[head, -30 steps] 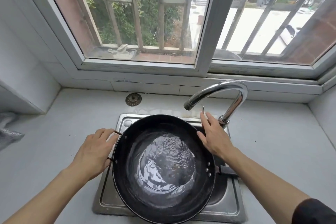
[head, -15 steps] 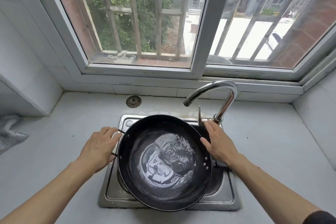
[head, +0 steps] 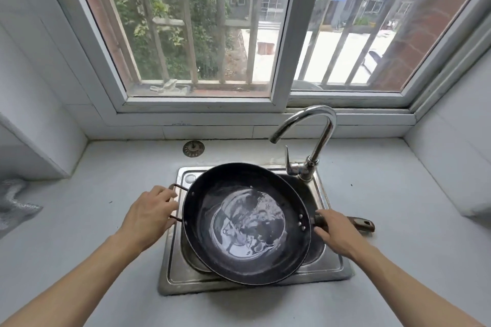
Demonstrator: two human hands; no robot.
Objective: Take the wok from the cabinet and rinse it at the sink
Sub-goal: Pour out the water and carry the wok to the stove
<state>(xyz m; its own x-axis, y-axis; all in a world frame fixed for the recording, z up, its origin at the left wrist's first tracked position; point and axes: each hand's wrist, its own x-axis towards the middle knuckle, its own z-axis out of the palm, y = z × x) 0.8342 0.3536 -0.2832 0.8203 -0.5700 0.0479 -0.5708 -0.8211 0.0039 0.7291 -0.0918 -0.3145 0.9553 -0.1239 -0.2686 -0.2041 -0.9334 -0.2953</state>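
- The wok (head: 247,223), round, black and shallow, is sitting across the steel sink (head: 329,268), its rim overhanging the basin's front edge.
- A thin pool of water (head: 249,223) is shining in the bottom of it, rippled and catching the window light.
- The left hand (head: 148,216) is gripping the small wire loop handle (head: 176,202) on the wok's left side, fingers (head: 166,194) curled around the loop.
- The right hand (head: 334,233) is lying over the long handle (head: 358,223) where it meets the rim; its fingers are bending loosely over it, and I cannot tell whether they are actually closing around it.
- That long handle is looking dark, worn and brownish, its end poking out onto the pale surface (head: 398,194).
- The curved chrome tap (head: 313,135) is arching above the back of the sink, its lever (head: 288,162) standing upright beside the base.
- A round metal strainer (head: 193,148) is lying flat on the surface behind the sink.
- Something crinkled and silvery (head: 13,202) is resting at the far left edge.
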